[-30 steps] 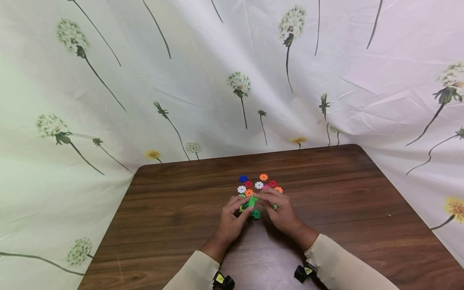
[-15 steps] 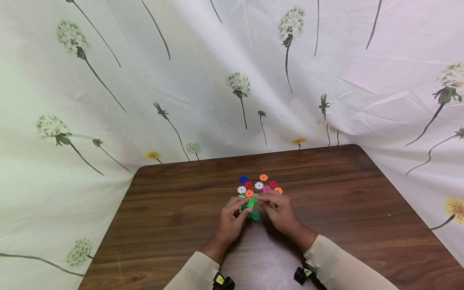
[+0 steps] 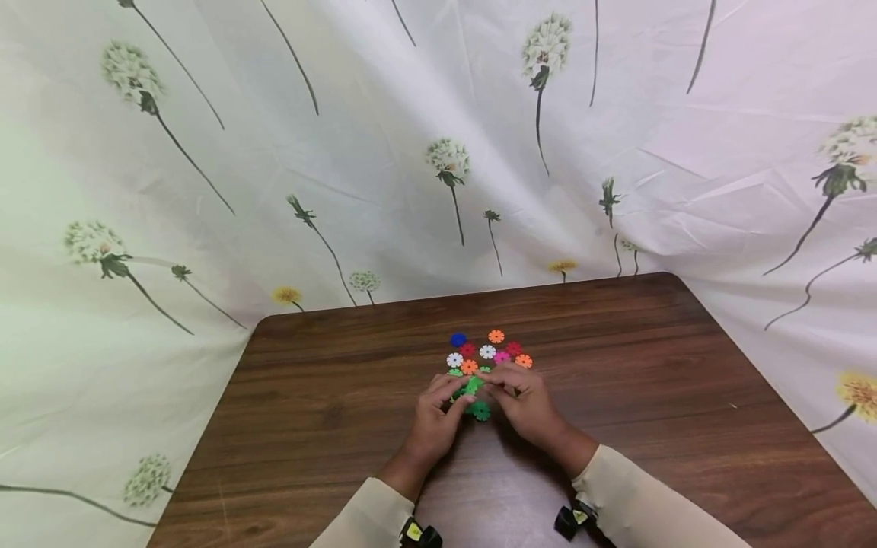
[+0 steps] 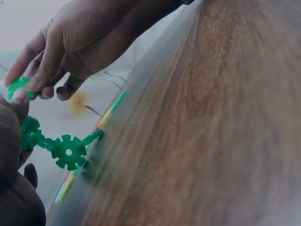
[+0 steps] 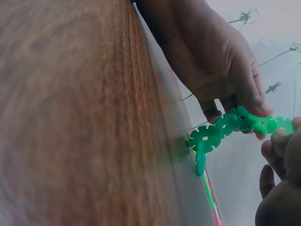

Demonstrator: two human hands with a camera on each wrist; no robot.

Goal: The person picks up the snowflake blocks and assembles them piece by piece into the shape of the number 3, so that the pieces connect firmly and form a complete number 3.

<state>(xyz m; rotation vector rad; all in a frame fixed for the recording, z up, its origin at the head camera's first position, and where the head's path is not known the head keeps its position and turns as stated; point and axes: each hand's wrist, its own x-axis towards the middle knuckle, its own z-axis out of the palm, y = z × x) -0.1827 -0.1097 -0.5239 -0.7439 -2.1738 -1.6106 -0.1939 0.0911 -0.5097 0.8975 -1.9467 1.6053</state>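
Observation:
My left hand [image 3: 435,415] pinches a chain of green notched plastic discs [image 5: 205,138] between thumb and fingers. My right hand [image 3: 530,403] faces it, pinching a lighter green disc [image 4: 19,87] at the upper end of the chain. The two thumbs are close together there in the left wrist view. A darker green disc [image 3: 481,412] hangs below the hands on the near side. In the left wrist view, another notched disc [image 4: 68,152] of the chain shows its round centre hole. The fingers hide part of the joined pieces.
Loose notched discs lie on the brown wooden table [image 3: 329,457] just beyond the hands, among them a blue disc [image 3: 458,339], a white disc [image 3: 487,352], an orange disc [image 3: 496,336] and a pink disc [image 3: 502,357]. A flower-printed curtain [image 3: 384,190] hangs behind the table.
My right thumb and fingers have moved slightly left, closer to my left fingers. The hanging dark green disc has shifted slightly down and left. The loose discs lie as before.

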